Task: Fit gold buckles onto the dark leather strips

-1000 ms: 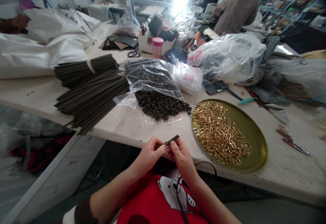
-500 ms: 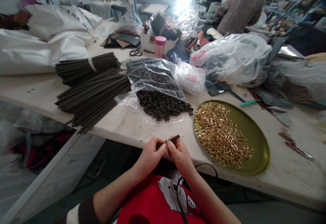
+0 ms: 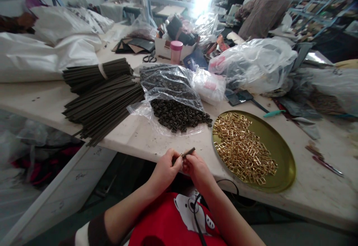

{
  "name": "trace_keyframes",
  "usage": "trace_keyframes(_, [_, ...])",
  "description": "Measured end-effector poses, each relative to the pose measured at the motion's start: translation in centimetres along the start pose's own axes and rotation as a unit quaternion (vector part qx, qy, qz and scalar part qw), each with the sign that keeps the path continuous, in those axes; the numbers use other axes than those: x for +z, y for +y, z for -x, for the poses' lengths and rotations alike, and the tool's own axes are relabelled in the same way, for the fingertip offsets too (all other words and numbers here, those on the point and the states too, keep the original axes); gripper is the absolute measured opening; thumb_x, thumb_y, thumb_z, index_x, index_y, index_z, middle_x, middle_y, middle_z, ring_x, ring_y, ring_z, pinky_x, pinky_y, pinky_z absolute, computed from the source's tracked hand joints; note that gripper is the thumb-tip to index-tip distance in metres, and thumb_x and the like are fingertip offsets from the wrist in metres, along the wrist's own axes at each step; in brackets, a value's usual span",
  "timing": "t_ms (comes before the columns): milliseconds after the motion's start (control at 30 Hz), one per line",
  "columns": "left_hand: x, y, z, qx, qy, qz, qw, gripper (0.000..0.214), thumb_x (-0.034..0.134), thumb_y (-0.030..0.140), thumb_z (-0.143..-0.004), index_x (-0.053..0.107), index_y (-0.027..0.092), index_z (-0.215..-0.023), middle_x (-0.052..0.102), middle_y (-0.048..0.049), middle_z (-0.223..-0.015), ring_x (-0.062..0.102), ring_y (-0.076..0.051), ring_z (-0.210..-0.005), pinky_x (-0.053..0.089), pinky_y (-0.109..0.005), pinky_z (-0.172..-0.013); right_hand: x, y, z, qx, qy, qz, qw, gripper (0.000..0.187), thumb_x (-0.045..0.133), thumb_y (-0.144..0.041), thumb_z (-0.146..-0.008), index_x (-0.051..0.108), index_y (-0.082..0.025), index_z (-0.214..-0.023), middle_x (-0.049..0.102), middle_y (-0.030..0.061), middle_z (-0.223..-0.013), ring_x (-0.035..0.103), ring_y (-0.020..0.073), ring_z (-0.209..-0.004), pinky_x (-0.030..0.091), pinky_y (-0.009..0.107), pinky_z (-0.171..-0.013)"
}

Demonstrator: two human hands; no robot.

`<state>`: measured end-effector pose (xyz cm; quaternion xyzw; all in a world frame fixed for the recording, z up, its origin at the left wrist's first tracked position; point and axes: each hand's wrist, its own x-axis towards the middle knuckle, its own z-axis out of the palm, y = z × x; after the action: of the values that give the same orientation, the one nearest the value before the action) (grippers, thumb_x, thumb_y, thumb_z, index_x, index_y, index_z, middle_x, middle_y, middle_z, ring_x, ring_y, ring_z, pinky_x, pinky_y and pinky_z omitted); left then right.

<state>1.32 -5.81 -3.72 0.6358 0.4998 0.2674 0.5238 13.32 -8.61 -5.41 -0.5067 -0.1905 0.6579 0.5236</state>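
Observation:
Close to the table's front edge, my left hand (image 3: 167,168) is closed in a pinch on a short dark strap (image 3: 189,151). A small gold-coloured piece, apparently a buckle, sits around the strap at my left fingertips. My right hand (image 3: 198,167) has its thumb and fingers pressed at the strap's other part, and its end sticks out past them to the upper right. Beyond my hands, a pile of small dark loops (image 3: 179,117) spills from a clear plastic bag (image 3: 170,78). To the right, gold rectangular buckles (image 3: 246,149) lie heaped on a round gold tray (image 3: 285,164).
Long dark strips (image 3: 106,104) lie in bundles on the left of the table (image 3: 125,134). Behind are scissors (image 3: 150,57), a pink-lidded jar (image 3: 176,52) and plastic bags (image 3: 254,63). A tool with a teal handle (image 3: 274,113) lies behind the tray. Another person (image 3: 261,13) is farther back.
My right hand has turned slightly and its fingers have shifted down along the strap, showing more of the strap and the gold piece. My left hand stays nearly in place.

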Motion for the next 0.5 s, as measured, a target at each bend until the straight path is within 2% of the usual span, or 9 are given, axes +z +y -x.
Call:
trace_keyframes(133, [-0.1,0.1,0.1,-0.003,0.005,0.004,1.000,0.014,0.044,0.027,-0.082,0.051,0.018,-0.074,0.059,0.0012,-0.068,0.056,-0.016,-0.067,0.043,-0.027,-0.065,0.0,0.2,0.3,-0.017,-0.003,-0.005,1.000,0.008,0.055,-0.016,-0.067,0.052,-0.018,-0.074,0.047,-0.0070,-0.054,0.039,0.0069,-0.048,0.032,0.019,-0.046])
trace_keyframes(267, [-0.1,0.6,0.2,0.002,0.011,-0.009,1.000,0.013,0.044,0.026,-0.081,0.050,0.018,-0.073,0.057,0.0013,-0.069,0.055,-0.015,-0.067,0.042,-0.026,-0.064,0.0,-0.2,0.5,-0.015,-0.015,-0.039,0.999,0.014,0.058,-0.031,-0.073,0.054,-0.018,-0.076,0.051,-0.0057,-0.058,0.043,0.0065,-0.049,0.034,0.019,-0.047])
trace_keyframes(333, [-0.1,0.9,0.3,0.003,0.007,-0.002,1.000,0.014,0.043,0.026,-0.082,0.049,0.018,-0.073,0.058,0.0012,-0.068,0.055,-0.015,-0.067,0.043,-0.026,-0.065,0.0,-0.5,0.6,0.003,-0.019,-0.064,0.998,0.019,0.061,-0.035,-0.071,0.054,-0.018,-0.075,0.052,-0.0052,-0.059,0.044,0.0065,-0.049,0.034,0.018,-0.047])
trace_keyframes(500, [-0.2,1.0,0.9,0.020,-0.005,-0.003,1.000,0.016,0.042,0.029,-0.084,0.050,0.018,-0.076,0.060,-0.0003,-0.072,0.058,-0.016,-0.070,0.044,-0.027,-0.065,0.2,-1.2,1.1,0.072,-0.041,-0.144,0.986,0.017,0.064,-0.029,-0.066,0.053,-0.017,-0.070,0.051,-0.0052,-0.059,0.044,0.0060,-0.050,0.035,0.018,-0.047])
